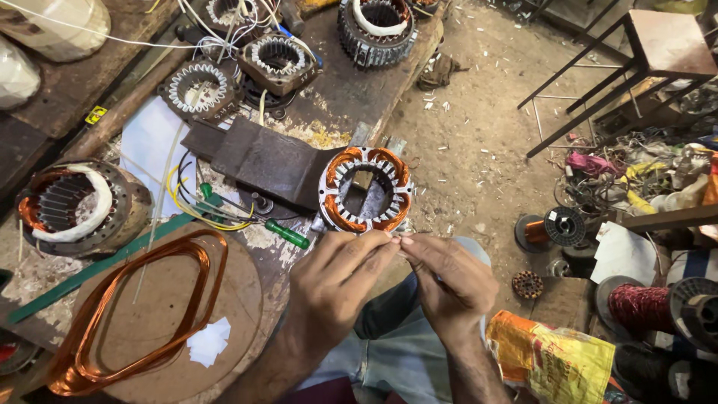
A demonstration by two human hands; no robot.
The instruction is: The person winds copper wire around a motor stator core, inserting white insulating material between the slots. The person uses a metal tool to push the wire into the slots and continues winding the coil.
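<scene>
A motor stator (pixel 366 189) with copper windings lies at the edge of the wooden workbench (pixel 351 90). Just below it my left hand (pixel 340 280) and my right hand (pixel 449 280) meet fingertip to fingertip. Both pinch something small and thin between them; what it is cannot be made out. A large loop of copper wire coil (pixel 134 314) lies on a round brown board at the left. A green-handled screwdriver (pixel 288 234) rests beside the stator.
Several other stators (pixel 71 206) (pixel 200 88) (pixel 376 30) sit on the bench among white wires. On the dirt floor at the right are wire spools (pixel 561 227) (pixel 658 307), a metal stool frame (pixel 636 67) and a yellow-orange bag (pixel 553 359).
</scene>
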